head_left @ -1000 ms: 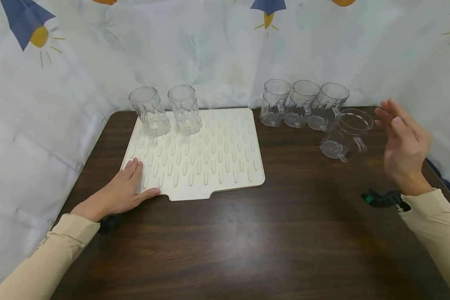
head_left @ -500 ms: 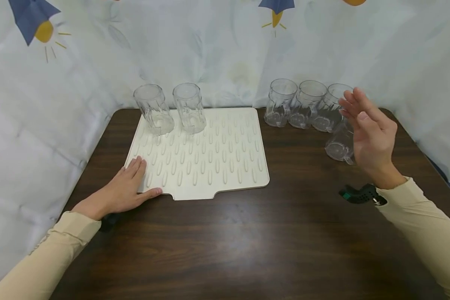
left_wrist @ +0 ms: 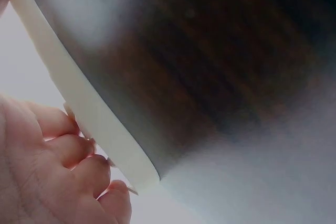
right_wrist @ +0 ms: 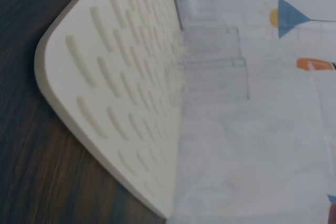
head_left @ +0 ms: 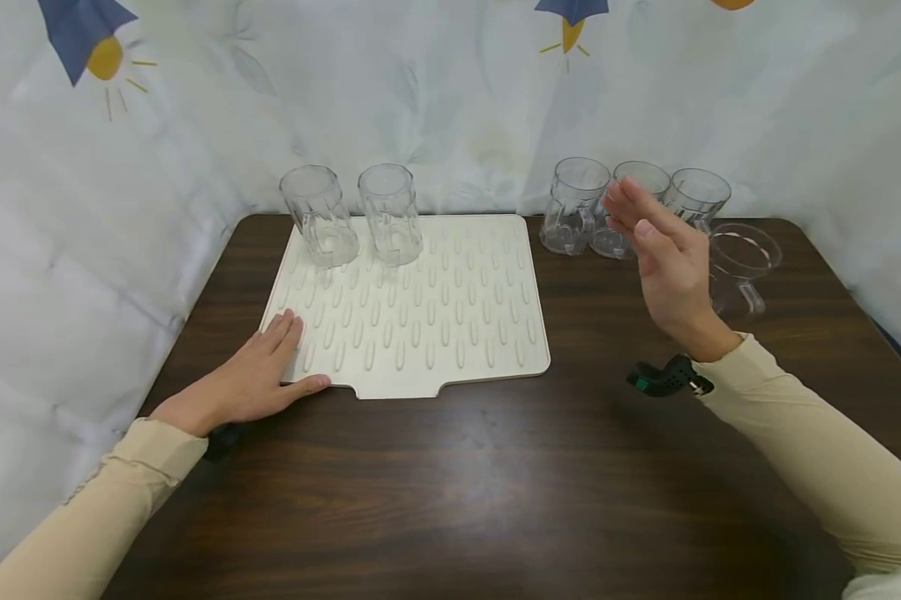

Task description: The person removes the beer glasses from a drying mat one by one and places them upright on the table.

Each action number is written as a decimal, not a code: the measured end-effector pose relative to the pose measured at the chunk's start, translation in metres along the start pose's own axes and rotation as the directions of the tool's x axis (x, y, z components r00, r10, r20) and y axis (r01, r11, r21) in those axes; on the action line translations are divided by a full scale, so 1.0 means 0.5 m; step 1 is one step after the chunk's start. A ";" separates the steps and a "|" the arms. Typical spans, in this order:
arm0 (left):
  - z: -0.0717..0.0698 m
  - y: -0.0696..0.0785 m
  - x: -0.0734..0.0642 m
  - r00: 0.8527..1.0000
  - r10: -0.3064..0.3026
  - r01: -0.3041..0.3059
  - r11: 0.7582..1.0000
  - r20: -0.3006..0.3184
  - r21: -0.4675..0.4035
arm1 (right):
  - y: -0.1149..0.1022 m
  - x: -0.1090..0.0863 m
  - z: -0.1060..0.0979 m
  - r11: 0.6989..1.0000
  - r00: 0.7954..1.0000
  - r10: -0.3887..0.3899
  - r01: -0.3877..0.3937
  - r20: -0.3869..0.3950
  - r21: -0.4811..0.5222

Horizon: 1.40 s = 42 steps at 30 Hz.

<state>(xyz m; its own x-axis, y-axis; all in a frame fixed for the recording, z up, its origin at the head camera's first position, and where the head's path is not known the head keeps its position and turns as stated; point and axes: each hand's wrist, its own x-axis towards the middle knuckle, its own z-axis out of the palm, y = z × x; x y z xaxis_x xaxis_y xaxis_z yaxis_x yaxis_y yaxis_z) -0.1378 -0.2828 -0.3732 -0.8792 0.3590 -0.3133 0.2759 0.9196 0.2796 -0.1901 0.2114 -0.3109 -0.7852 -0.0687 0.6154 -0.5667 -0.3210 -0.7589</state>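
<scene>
My left hand (head_left: 243,379) rests with straight fingers on the front left corner of a cream drying mat (head_left: 427,333) with raised oval ridges. Its fingers (left_wrist: 81,163) lie along the mat's edge in the left wrist view. Two clear glasses (head_left: 318,218) stand at the back left of the mat. My right hand (head_left: 668,267) is raised with fingers extended and nothing in it, overlapping a group of clear mugs. Of these, one mug (head_left: 573,204) shows left of the hand, another (head_left: 698,196) behind it. A nearer mug (head_left: 746,254) is partly hidden by the hand.
The mat lies on a dark wooden table (head_left: 450,492), its front tab toward me. A white printed curtain (head_left: 465,100) hangs close behind the table and along its left side. A dark band (head_left: 668,377) is on my right wrist.
My right hand has moved left, from beside the nearest mug across to in front of the mug row. The left hand stays on the mat. The head view has shifted slightly.
</scene>
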 end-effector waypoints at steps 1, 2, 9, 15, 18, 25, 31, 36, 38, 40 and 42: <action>-0.001 0.001 0.000 1.000 0.000 0.000 1.000 -0.001 0.002 | 0.006 0.002 0.006 1.000 1.000 0.009 -0.009 0.010 -0.011; -0.001 0.003 -0.001 1.000 0.000 0.000 1.000 -0.001 0.006 | 0.013 0.004 0.011 1.000 1.000 0.019 -0.019 0.019 -0.023; -0.008 0.000 -0.005 1.000 0.015 -0.015 1.000 0.005 0.027 | 0.057 0.015 0.045 0.987 0.991 0.126 -0.119 0.055 -0.105; -0.010 0.004 -0.007 1.000 0.005 -0.005 0.999 0.009 0.033 | 0.089 0.031 0.077 0.972 0.979 0.185 -0.171 0.080 -0.164; -0.010 0.006 -0.007 1.000 0.001 -0.001 0.999 0.009 0.036 | 0.105 0.040 0.093 0.967 0.973 0.206 -0.186 0.101 -0.176; -0.010 0.008 -0.008 1.000 0.003 -0.004 0.999 0.013 0.037 | 0.144 0.057 0.128 0.962 0.958 0.246 -0.224 0.145 -0.156; -0.007 0.011 -0.004 1.000 0.007 -0.008 0.999 0.010 0.053 | 0.175 0.068 0.153 0.953 0.942 0.290 -0.268 0.170 -0.143; -0.004 0.015 -0.002 1.000 -0.013 0.012 0.998 0.011 0.069 | 0.206 0.072 0.167 0.939 0.927 0.328 -0.299 0.183 -0.169; -0.004 0.017 -0.003 1.000 -0.018 0.018 0.998 0.012 0.066 | 0.218 0.073 0.174 0.932 0.920 0.343 -0.308 0.190 -0.189; -0.003 0.017 -0.004 1.000 -0.022 0.021 0.998 0.012 0.062 | 0.229 0.074 0.184 0.925 0.912 0.359 -0.322 0.195 -0.201; -0.002 0.017 -0.005 1.000 -0.028 0.027 0.998 0.012 0.057 | 0.237 0.075 0.195 0.918 0.906 0.375 -0.334 0.198 -0.214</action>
<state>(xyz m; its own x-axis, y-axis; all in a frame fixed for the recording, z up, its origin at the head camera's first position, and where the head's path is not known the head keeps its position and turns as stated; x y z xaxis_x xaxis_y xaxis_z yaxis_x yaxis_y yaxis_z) -0.1336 -0.2764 -0.3690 -0.8819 0.3354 -0.3314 0.2740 0.9365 0.2187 -0.2623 0.0786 -0.3572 -0.8742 -0.3696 0.3149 -0.3117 -0.0699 -0.9476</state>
